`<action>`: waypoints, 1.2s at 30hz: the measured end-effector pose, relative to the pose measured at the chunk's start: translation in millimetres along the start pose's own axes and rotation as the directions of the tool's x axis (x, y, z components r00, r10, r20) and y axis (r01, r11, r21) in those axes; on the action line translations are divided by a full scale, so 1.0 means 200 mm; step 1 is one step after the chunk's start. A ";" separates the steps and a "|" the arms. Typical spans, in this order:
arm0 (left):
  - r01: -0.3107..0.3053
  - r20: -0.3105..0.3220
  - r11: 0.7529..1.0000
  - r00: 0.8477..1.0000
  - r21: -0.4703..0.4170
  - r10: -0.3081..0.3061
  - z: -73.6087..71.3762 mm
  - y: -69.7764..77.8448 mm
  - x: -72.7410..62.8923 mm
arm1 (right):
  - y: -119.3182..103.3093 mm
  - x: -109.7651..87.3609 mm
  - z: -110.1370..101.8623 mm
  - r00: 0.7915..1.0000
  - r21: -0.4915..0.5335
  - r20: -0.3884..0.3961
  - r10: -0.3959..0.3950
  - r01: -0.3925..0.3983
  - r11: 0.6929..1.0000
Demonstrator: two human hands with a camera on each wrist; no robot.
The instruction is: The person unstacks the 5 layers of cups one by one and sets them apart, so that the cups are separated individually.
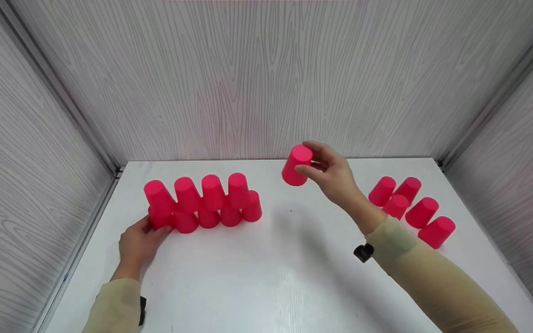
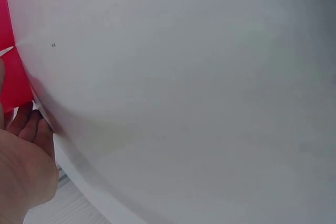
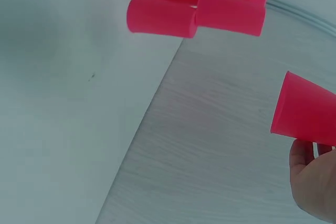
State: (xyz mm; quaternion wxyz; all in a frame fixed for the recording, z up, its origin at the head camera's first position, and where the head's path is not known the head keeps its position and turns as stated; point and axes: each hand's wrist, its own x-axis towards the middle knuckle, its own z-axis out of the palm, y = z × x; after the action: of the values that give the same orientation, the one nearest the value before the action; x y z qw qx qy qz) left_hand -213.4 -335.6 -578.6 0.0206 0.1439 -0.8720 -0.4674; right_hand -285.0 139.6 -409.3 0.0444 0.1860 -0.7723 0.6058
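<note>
Upside-down pink cups stand in two tiers on the left of the table, with several in the lower row and several above. My left hand (image 1: 139, 243) holds the lower row's leftmost cup (image 1: 159, 221), thumb in front and fingers at its far left side. Right above that one sits the leftmost upper cup (image 1: 159, 196). My right hand (image 1: 333, 173) grips another pink cup (image 1: 295, 166) by its side, mouth down, raised in the air right of the tiers. In the right wrist view this held cup (image 3: 307, 111) shows at the right edge.
Several more upside-down pink cups (image 1: 421, 212) stand in a loose group at the table's right, beyond my right forearm. The lower row's rightmost cup (image 1: 252, 206) has no cup squarely over it. Grey wood-patterned walls (image 1: 266, 78) enclose the white table (image 1: 248, 277) at back and sides.
</note>
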 end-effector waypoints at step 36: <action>-0.008 0.014 1.000 1.000 0.021 0.007 0.00 -0.01 0.00 | 0.54 -0.92 -0.86 0.878 -0.081 -0.390 0.277 -0.332 0.940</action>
State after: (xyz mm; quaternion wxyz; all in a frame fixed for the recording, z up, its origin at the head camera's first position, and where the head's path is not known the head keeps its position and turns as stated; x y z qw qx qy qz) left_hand -212.7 -336.7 -579.4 0.0147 0.1375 -0.8776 -0.4590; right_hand -179.4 367.3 -518.2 0.1076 -0.0601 -0.8114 0.5714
